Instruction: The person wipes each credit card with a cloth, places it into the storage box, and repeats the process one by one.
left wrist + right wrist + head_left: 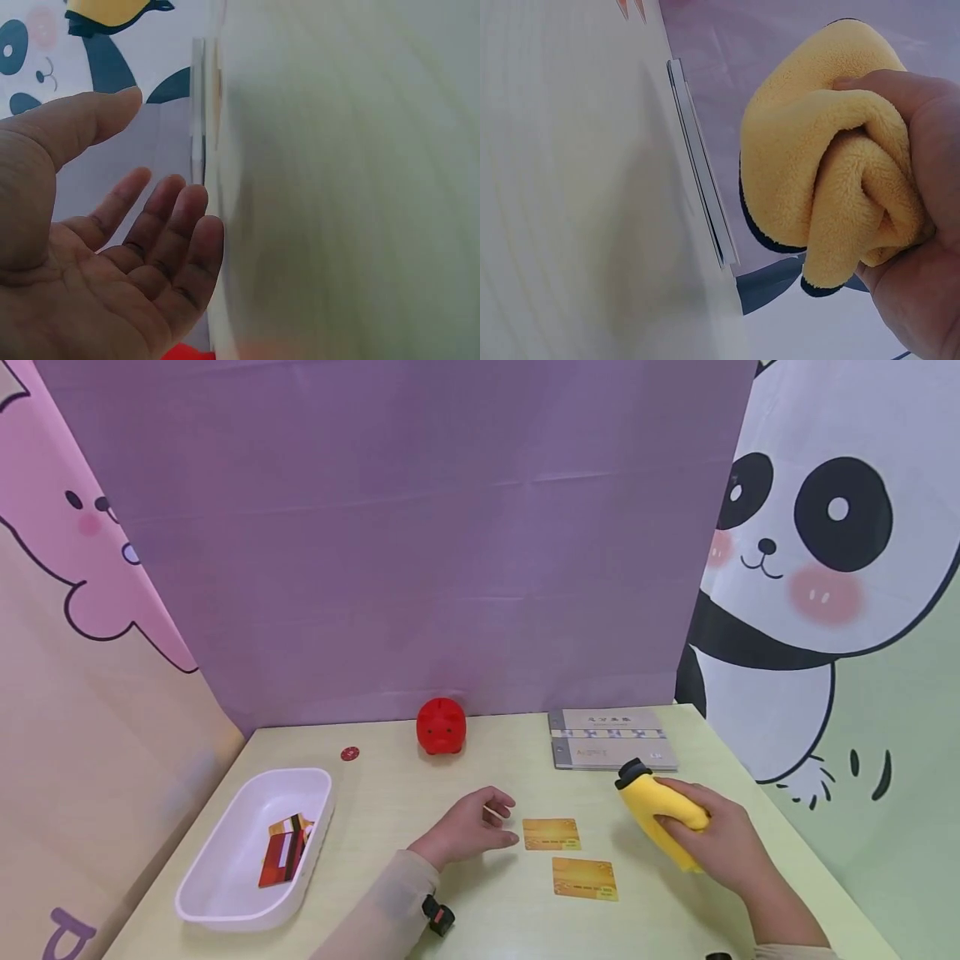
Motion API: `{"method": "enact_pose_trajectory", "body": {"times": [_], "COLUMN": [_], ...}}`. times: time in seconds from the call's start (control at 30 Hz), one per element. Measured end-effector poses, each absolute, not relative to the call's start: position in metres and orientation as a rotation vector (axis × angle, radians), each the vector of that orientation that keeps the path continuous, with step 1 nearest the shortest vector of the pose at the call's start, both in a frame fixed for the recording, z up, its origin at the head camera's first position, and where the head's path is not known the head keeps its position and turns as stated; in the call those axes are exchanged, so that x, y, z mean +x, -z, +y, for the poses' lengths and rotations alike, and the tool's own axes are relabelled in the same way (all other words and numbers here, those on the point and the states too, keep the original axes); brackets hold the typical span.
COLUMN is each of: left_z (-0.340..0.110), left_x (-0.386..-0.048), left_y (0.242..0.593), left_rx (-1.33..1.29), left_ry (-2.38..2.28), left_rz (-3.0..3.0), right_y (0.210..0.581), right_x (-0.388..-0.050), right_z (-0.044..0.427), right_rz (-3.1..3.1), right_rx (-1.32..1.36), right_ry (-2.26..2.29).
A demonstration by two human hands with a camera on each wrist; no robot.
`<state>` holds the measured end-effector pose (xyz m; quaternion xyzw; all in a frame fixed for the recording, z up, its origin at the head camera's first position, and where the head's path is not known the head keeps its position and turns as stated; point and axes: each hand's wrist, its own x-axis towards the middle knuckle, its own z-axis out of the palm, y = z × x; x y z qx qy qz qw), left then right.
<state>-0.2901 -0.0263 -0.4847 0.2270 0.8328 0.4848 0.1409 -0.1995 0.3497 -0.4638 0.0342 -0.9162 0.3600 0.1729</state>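
Observation:
My right hand [717, 837] grips a bunched yellow cloth with black edging [654, 812], held above the right side of the table. In the right wrist view the plush cloth [802, 150] bulges in folds out of the hand [922, 187]. Loosely bent and holding nothing, my left hand [471, 828] hovers just left of a gold card [552, 834]. Its palm and fingers [191, 262] show in the left wrist view. A second gold card [585, 879] lies nearer, slightly to the right of the first. Both cards lie flat on the table.
At the left a white plastic tray [217, 852] contains several cards [281, 858]. A red piggy bank [441, 727] stands at the back, with a small red disc [350, 753] left of it. At the back right lies a grey notebook [611, 742].

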Motion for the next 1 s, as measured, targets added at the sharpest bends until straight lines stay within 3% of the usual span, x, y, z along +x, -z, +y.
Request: {"method": "enact_pose_trajectory", "body": {"times": [1.0], "left_z": [0.014], "left_x": [-0.293], "left_y": [0.485], "left_rx": [0.512], "left_ry": [-1.024], "left_rz": [2.593], "right_y": [0.466], "right_x": [-0.2], "right_z": [0.346], "right_rz": [-2.614], "right_rx": [0.103], "right_ry": [-1.074]}}
